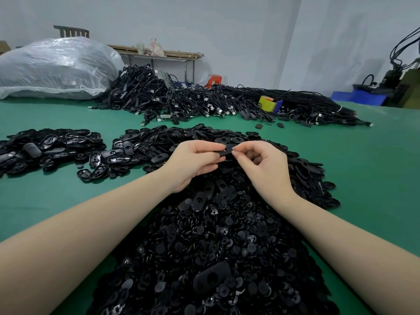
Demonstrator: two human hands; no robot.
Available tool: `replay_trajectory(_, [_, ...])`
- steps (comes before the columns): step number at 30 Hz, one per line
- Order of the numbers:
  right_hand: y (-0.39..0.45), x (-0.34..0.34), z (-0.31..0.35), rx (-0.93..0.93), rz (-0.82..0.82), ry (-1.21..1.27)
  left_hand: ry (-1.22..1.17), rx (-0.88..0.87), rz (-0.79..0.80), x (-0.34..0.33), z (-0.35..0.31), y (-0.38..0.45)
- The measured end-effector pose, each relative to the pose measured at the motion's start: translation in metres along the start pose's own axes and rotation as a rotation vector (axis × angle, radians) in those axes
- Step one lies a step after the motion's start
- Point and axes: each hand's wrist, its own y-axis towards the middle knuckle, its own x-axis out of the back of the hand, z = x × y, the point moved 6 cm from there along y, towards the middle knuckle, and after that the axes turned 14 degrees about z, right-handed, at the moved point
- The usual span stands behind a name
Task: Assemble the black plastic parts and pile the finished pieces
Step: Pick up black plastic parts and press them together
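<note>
Your left hand [193,162], at the centre of the frame, is curled, its thumb and fingers pinched on the left end of a flat black oval plastic piece [227,148]. Your right hand [263,164], just beside it, is also curled, with thumb and forefinger nipped together at the right end of the same piece; whether a second small part sits between those fingertips you cannot tell. The piece is held up between both hands, above the large heap of black plastic parts [216,246] that fills the lower centre of the frame, and your forearms reach in over that heap.

At the left of the frame a separate pile of glossy black oval shells [50,148] lies on the green table [68,196]. Across the upper middle a tangled mass of black cables [204,98] is spread over the table, with a yellow and blue object [270,103] lying among them. At the upper left a big clear plastic sack [54,69] rests on the table. A pale grey wall [227,23] stands behind it all.
</note>
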Motion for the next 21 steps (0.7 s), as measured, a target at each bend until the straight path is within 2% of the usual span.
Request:
replay_trajectory(9, [-0.001,-0.002,0.01,0.077,0.028,-0.051,0.034,0.015,0.03,-0.007,-0.002,-0.001])
replay_trajectory(21, [-0.001,-0.002,0.008,0.097,0.041,0.016,0.075,0.006,0.116,-0.011,-0.004,-0.006])
